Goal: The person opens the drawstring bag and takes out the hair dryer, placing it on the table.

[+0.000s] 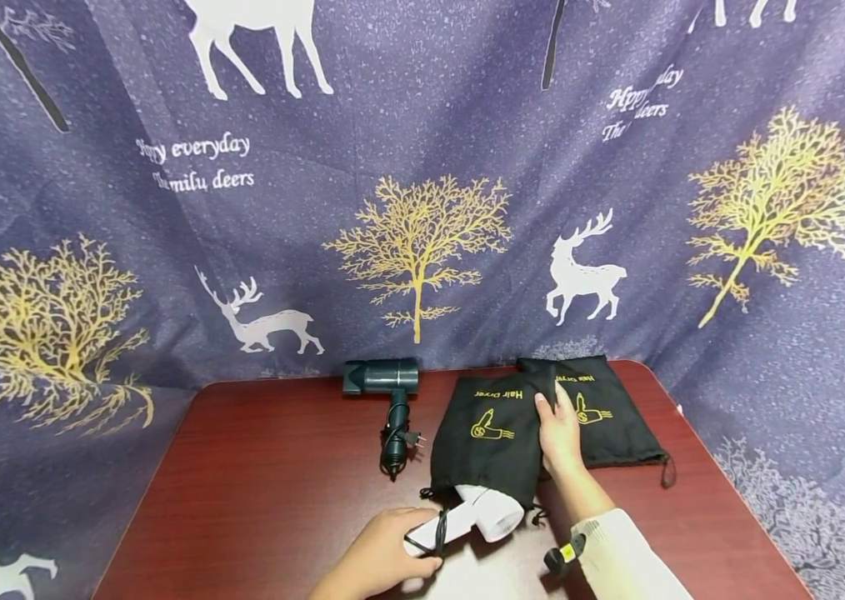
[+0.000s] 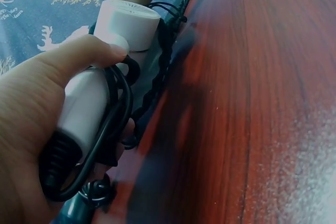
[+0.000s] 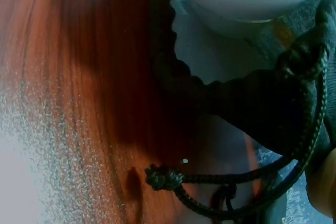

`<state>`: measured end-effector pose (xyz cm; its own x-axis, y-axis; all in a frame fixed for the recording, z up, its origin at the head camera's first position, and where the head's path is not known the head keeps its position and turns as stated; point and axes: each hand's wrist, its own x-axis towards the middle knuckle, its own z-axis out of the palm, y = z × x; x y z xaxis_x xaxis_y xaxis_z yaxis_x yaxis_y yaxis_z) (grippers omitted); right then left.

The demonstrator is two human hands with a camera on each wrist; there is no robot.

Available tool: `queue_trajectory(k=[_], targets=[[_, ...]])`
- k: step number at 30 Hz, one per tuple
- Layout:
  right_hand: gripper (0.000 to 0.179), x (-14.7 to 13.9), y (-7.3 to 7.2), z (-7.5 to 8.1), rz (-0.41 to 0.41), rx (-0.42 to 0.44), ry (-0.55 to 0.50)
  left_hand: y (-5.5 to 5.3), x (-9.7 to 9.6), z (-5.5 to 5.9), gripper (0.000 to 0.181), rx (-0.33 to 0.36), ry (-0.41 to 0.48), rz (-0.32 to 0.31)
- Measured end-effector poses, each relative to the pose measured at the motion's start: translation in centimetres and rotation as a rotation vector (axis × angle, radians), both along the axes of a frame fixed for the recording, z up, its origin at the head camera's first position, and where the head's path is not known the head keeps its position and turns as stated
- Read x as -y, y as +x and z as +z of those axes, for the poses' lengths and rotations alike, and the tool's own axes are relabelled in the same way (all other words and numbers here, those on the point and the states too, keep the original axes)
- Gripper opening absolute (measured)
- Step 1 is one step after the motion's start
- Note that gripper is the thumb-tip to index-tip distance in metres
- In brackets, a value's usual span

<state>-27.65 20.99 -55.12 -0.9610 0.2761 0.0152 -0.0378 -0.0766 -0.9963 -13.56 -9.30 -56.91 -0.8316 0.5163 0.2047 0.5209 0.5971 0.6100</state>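
A white hair dryer (image 1: 500, 515) lies partly inside the mouth of a black drawstring bag (image 1: 460, 425); its front end is hidden by the cloth. My left hand (image 1: 385, 546) grips the dryer's handle, with the black cord wrapped round it. In the left wrist view the thumb lies along the white handle (image 2: 86, 100), close below the round vented end. My right hand (image 1: 561, 429) pinches the right side of the bag near its far end. A knotted drawstring (image 3: 164, 178) hangs from the bag's mouth in the right wrist view.
A dark green hair dryer (image 1: 381, 377) with its cord wound up lies at the back, left of the bag. A second black bag (image 1: 621, 429) lies flat at the back right. Behind the red-brown table (image 1: 265, 483) hangs a patterned purple-blue cloth (image 1: 280, 225).
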Motion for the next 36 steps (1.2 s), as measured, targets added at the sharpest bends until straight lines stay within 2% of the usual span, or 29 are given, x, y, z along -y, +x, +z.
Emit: queue_trajectory(k=[8,14,22,29,32,36], targets=[[0.055,-0.3,0.1,-0.2,0.011,-0.002,-0.001,0.6,0.4,0.2,0.044,0.013,0.072,-0.032],[0.054,-0.3,0.2,-0.3,0.008,-0.023,-0.009,0.8,0.6,0.6,0.045,0.002,0.057,-0.034],[0.056,-0.5,0.1,-0.3,-0.023,0.019,0.047,1.2,0.7,1.2,0.042,0.064,0.03,-0.038],[0.055,-0.5,-0.1,-0.2,-0.036,0.022,0.039,1.4,0.6,1.7,0.041,0.034,0.061,-0.068],[0.055,-0.5,0.0,-0.2,-0.036,0.029,0.05,1.5,0.6,1.9,0.039,0.052,0.058,-0.076],[0.056,-0.6,0.1,-0.2,-0.034,0.031,0.055,1.7,0.5,2.4,0.034,0.121,0.079,-0.089]])
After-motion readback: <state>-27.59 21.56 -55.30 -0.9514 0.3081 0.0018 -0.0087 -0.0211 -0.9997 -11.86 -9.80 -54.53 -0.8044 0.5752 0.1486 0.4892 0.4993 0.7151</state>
